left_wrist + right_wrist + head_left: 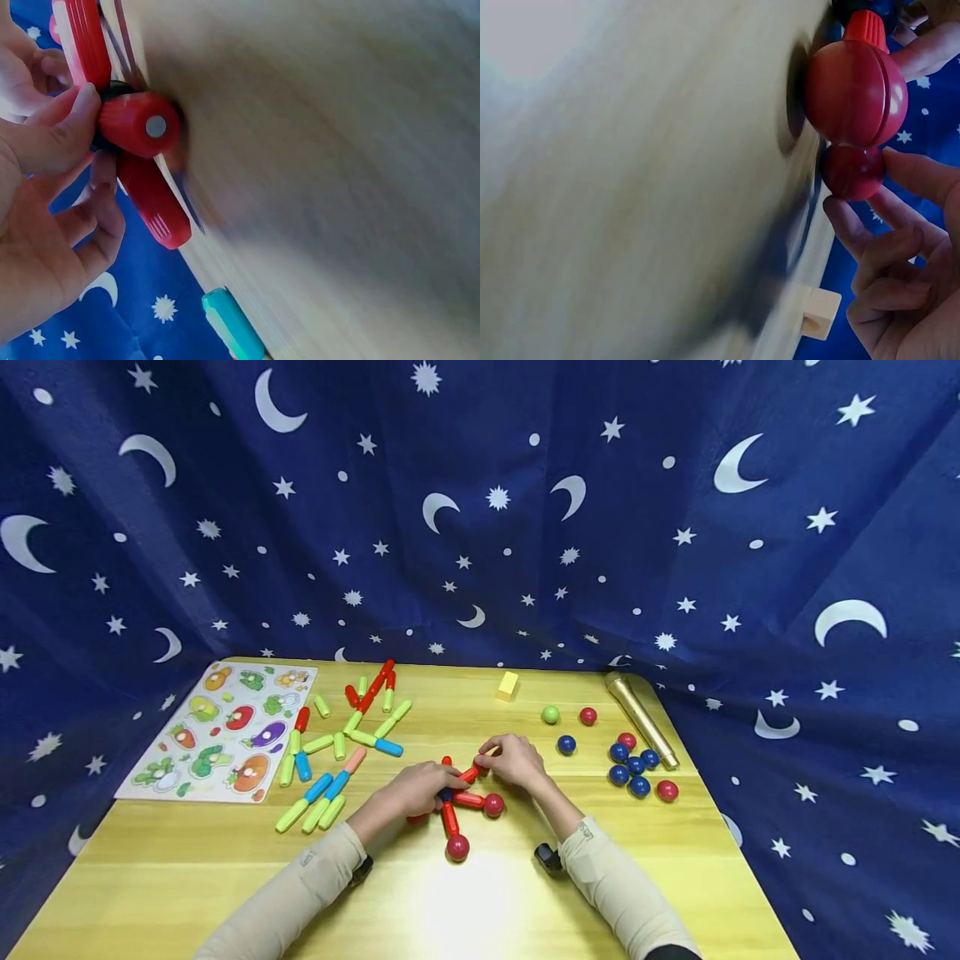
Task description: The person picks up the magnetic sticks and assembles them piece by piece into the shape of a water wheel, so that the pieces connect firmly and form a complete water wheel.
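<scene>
A dark blue ball (446, 795) forms the hub of a star of red magnetic rods (450, 820). Red balls (457, 847) cap some of the rods. My left hand (420, 787) holds this star at its hub; thumb and fingers pinch around the joint in the left wrist view. One red rod (156, 126) there points a bare metal tip at the camera. From the right side, my right hand (516, 763) pinches a red ball (853, 172) between thumb and fingertips, at the outer end of a rod. Another red ball (847, 94) overlaps it in the right wrist view.
Several green, blue and red rods (326, 802) lie left of the hands. Behind them is a vegetable picture sheet (213, 731). Loose blue and red balls (639, 787) sit at right, near a gold microphone-like stick (641, 718). A yellow block (507, 686) stands at the back.
</scene>
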Tool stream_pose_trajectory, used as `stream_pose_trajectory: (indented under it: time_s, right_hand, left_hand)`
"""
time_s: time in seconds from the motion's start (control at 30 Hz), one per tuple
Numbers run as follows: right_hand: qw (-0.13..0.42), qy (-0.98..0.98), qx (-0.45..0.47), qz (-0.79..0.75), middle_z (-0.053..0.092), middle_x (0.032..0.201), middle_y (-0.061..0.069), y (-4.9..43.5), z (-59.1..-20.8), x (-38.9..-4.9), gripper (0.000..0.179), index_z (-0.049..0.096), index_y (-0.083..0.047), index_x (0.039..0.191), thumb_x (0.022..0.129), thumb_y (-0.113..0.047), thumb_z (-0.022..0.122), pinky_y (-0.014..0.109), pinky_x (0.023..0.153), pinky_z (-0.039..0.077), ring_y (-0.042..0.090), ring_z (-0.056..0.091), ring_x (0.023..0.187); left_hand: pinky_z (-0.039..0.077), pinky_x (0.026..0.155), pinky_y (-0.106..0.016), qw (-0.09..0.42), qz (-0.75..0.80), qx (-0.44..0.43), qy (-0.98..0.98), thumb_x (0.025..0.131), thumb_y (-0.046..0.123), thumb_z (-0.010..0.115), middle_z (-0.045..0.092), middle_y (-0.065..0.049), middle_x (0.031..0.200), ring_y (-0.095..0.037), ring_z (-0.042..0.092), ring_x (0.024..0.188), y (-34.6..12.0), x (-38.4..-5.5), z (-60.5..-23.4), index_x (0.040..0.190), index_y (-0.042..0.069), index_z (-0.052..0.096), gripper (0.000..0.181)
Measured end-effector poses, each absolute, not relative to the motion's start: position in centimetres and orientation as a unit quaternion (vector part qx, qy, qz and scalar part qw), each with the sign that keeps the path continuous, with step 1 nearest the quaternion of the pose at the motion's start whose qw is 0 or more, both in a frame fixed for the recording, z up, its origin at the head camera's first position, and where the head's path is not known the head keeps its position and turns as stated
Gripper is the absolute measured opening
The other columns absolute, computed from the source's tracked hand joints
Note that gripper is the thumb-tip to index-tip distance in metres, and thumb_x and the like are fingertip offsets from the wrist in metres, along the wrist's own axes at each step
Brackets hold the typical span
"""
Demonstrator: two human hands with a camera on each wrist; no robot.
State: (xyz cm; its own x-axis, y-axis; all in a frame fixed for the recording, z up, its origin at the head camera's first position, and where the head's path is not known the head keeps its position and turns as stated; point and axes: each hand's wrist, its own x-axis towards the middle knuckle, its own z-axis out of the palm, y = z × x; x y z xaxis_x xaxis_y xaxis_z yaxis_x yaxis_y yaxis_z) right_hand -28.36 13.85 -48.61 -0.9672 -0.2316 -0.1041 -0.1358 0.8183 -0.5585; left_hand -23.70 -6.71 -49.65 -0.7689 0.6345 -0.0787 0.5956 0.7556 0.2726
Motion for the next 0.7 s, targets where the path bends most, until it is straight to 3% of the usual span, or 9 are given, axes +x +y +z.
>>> stream_pose_trajectory:
  time_s: [0.27,0.43,0.6,0.7]
  right_hand:
    - [0.093,0.953,-0.084,-0.275,0.070,0.083,-0.002,14.5,-48.5,-27.7,0.021,0.074,-0.023,0.087,0.079,-0.042,0.077,0.030,0.058,0.039,0.017,0.058,0.075]
    - [0.101,0.952,-0.086,-0.276,0.068,0.079,-0.002,14.9,-48.4,-27.4,0.019,0.073,-0.023,0.084,0.077,-0.040,0.079,0.030,0.058,0.038,0.018,0.056,0.073]
    - [0.102,0.952,-0.079,-0.277,0.069,0.083,-0.001,15.3,-48.3,-27.2,0.019,0.072,-0.023,0.084,0.078,-0.040,0.079,0.032,0.062,0.038,0.021,0.057,0.079]
    - [0.106,0.951,-0.075,-0.280,0.068,0.083,-0.001,15.4,-48.3,-27.0,0.019,0.072,-0.024,0.084,0.078,-0.041,0.078,0.032,0.064,0.038,0.022,0.056,0.082]
  left_hand:
    - [0.053,0.071,-0.034,0.062,0.120,0.322,0.937,0.077,-0.010,0.068,0.072,0.003,0.110,-0.019,0.065,0.086,-6.7,-23.4,-49.8,0.118,0.025,0.070,0.054]
    - [0.049,0.063,-0.030,0.052,0.103,0.337,0.934,0.081,-0.007,0.066,0.073,0.002,0.097,-0.016,0.061,0.072,-6.4,-23.3,-49.9,0.114,0.026,0.071,0.047]
    - [0.053,0.080,-0.039,0.064,0.130,0.317,0.937,0.087,-0.002,0.064,0.068,-0.001,0.119,-0.023,0.064,0.095,-6.4,-22.9,-49.8,0.122,0.025,0.066,0.045]
    - [0.052,0.084,-0.045,0.066,0.162,0.268,0.947,0.092,0.012,0.064,0.060,-0.007,0.128,-0.028,0.062,0.106,-6.4,-22.7,-49.6,0.126,0.024,0.062,0.036]
